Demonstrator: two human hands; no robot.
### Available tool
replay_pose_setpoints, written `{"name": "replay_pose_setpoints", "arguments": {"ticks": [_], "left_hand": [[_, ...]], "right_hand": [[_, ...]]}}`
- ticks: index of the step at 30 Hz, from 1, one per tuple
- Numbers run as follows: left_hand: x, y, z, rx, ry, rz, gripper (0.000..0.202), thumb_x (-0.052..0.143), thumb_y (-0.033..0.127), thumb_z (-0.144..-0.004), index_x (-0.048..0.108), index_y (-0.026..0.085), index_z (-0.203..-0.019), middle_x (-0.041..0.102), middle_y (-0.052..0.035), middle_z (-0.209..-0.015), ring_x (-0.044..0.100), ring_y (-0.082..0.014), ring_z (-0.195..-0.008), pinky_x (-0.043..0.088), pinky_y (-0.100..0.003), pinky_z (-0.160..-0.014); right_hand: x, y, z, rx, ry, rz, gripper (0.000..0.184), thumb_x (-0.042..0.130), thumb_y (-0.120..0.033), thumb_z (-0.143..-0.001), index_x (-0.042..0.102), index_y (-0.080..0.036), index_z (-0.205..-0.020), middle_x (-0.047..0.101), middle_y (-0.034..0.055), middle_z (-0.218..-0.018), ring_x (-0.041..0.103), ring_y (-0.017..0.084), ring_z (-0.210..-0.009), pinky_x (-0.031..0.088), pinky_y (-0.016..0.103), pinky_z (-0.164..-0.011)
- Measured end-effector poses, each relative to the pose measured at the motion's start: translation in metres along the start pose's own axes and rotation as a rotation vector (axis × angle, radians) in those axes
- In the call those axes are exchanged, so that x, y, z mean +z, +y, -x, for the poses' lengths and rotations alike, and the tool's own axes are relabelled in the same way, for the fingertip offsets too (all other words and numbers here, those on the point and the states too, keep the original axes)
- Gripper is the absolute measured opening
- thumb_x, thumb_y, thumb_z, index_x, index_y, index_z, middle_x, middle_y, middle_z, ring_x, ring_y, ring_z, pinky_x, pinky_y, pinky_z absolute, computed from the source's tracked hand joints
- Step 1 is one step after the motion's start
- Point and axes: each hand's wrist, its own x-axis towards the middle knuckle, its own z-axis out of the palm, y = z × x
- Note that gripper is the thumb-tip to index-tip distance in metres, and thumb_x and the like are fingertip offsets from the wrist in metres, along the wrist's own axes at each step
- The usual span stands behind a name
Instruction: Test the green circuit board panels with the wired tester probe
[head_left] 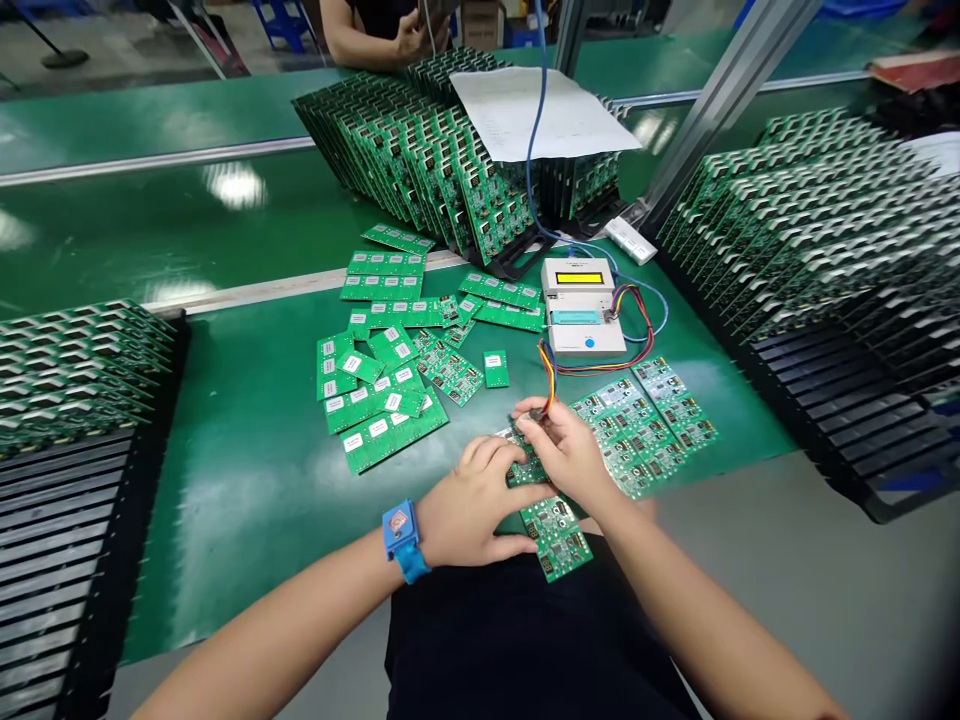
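A green circuit board panel [556, 535] lies at the near edge of the green mat. My left hand [472, 505], with a blue wrist strap [401, 540], grips the panel from the left. My right hand [566, 445] pinches a small connector on a bundle of coloured wires [547, 375] and holds it against the panel's far end. The wires run back to a white programmer box [581, 305] with a yellow display.
Loose green boards [390, 390] lie scattered to the left, and a board panel [652, 415] rests to the right. Black racks full of boards stand at left [71, 370], right [817, 230] and behind [435, 160], with a paper sheet [536, 110] on top. Another person's hand [412, 35] is across the conveyor.
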Motion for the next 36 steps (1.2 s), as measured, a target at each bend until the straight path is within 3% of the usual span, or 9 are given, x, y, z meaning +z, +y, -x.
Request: {"name": "replay_pose_setpoints", "arguments": {"ticks": [5, 11, 16, 27, 36], "left_hand": [[-0.001, -0.003, 0.0, -0.012, 0.03, 0.076, 0.054, 0.061, 0.058, -0.076, 0.053, 0.025, -0.118, 0.045, -0.0106, -0.115, 0.041, -0.0296, -0.111, 0.036, -0.049, -0.097], [-0.016, -0.018, 0.007, -0.167, 0.182, 0.112, 0.035, 0.061, 0.043, -0.082, 0.053, 0.017, -0.103, 0.048, -0.0107, -0.11, 0.049, -0.0227, -0.102, 0.045, -0.038, -0.088], [-0.018, -0.026, 0.007, -0.307, 0.135, 0.062, 0.05, 0.061, 0.052, -0.079, 0.051, 0.018, -0.114, 0.053, -0.0074, -0.099, 0.053, -0.022, -0.09, 0.048, -0.039, -0.08], [-0.009, -0.026, 0.003, -0.291, 0.114, -0.061, 0.058, 0.058, 0.061, -0.076, 0.055, 0.016, -0.113, 0.053, -0.0077, -0.097, 0.054, -0.0227, -0.087, 0.048, -0.038, -0.075], [-0.006, -0.027, 0.004, -0.28, 0.127, -0.074, 0.061, 0.059, 0.061, -0.076, 0.055, 0.014, -0.114, 0.053, -0.0073, -0.096, 0.052, -0.0209, -0.084, 0.047, -0.035, -0.075]], "right_hand": [[0.001, 0.001, 0.0, -0.015, 0.001, -0.001, 0.017, 0.052, -0.027, -0.088, 0.058, -0.022, -0.103, 0.064, 0.0048, -0.098, 0.063, 0.017, -0.083, 0.05, 0.03, -0.075], [0.001, 0.004, -0.001, -0.031, -0.009, -0.003, 0.016, 0.051, -0.027, -0.089, 0.058, -0.022, -0.102, 0.063, 0.0044, -0.096, 0.061, 0.017, -0.083, 0.049, 0.03, -0.074], [0.001, 0.004, 0.001, -0.003, -0.009, -0.003, 0.016, 0.051, -0.029, -0.089, 0.058, -0.023, -0.102, 0.063, 0.0044, -0.096, 0.06, 0.017, -0.081, 0.048, 0.03, -0.072], [0.001, -0.001, 0.005, 0.011, 0.043, -0.038, 0.019, 0.055, -0.029, -0.087, 0.06, -0.022, -0.104, 0.065, 0.006, -0.099, 0.061, 0.017, -0.081, 0.051, 0.032, -0.074], [-0.007, -0.002, 0.039, 0.091, 0.114, -0.12, 0.022, 0.058, -0.028, -0.087, 0.059, -0.024, -0.108, 0.065, 0.0047, -0.097, 0.059, 0.013, -0.068, 0.052, 0.028, -0.064]]}}
